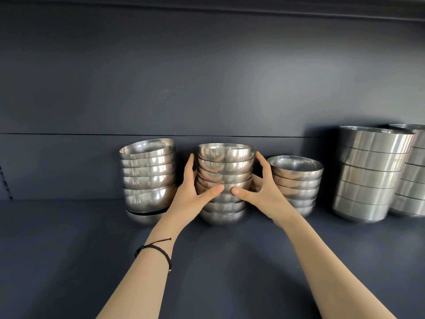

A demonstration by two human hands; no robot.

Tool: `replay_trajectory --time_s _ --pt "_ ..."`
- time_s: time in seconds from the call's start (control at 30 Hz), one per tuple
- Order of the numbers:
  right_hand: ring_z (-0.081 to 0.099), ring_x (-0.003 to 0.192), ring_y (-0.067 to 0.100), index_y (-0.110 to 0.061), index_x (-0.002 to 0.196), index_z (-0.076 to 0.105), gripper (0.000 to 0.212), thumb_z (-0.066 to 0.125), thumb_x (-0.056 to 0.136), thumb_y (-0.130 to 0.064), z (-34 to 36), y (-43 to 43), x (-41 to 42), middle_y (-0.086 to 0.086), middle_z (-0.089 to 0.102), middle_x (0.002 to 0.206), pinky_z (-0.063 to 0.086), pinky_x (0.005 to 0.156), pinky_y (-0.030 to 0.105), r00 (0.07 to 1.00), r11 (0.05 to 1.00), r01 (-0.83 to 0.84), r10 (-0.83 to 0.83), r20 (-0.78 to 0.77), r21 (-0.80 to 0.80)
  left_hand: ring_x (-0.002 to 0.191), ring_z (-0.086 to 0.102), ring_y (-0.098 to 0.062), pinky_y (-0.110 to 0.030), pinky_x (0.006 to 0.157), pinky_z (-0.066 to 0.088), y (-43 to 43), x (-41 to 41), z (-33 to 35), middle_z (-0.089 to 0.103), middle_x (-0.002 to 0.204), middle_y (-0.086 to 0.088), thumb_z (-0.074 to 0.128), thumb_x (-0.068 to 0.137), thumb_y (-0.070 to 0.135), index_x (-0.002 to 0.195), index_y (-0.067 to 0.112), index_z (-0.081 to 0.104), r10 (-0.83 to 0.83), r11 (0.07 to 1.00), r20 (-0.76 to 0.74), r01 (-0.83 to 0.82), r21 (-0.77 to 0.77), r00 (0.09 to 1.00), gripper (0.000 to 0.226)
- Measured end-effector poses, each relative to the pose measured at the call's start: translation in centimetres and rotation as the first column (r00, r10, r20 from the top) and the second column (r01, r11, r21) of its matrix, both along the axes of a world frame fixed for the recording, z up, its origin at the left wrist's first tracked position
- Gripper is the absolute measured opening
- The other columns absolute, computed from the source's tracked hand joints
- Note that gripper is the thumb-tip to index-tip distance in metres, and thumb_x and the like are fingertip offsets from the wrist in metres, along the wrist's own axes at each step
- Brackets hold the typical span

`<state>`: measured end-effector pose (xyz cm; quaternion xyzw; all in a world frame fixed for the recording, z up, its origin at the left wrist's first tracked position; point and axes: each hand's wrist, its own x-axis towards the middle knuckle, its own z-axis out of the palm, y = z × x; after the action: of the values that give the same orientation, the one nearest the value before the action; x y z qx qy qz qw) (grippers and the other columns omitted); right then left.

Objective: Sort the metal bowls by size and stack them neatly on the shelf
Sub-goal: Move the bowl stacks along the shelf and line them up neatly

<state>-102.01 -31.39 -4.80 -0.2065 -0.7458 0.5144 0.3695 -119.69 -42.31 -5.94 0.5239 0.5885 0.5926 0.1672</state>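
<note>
Your left hand (192,192) and right hand (258,191) are clamped around the middle stack (225,180) of round bowls at frame centre, thumbs pressed on its front, fingers wrapped round the sides. It's tight there: the leaning stack (148,178) sits just beside your left fingers, the short stack (296,183) just beside your right. The dark shelf (69,238) lies open across the lower frame and the left, while two stacks of straight-sided bowls (370,173) fill the right edge, nested inside each other.
</note>
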Motion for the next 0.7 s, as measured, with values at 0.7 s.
replay_trajectory --time_s 0.7 --pt "0.041 0.140 0.009 -0.057 0.147 0.001 0.120 0.088 0.067 -0.042 -0.41 -0.44 -0.06 -0.003 0.047 0.151 0.027 0.121 0.044 0.998 0.997 -0.063 0.063 0.000 -0.042 0.128 0.023 0.028 0.007 0.094 0.025 -0.50 0.59 0.44 0.025 0.141 0.039 0.063 0.078 0.052 0.155 0.038 -0.003 -0.035 0.998 -0.066 0.038 0.044 0.997 0.103"
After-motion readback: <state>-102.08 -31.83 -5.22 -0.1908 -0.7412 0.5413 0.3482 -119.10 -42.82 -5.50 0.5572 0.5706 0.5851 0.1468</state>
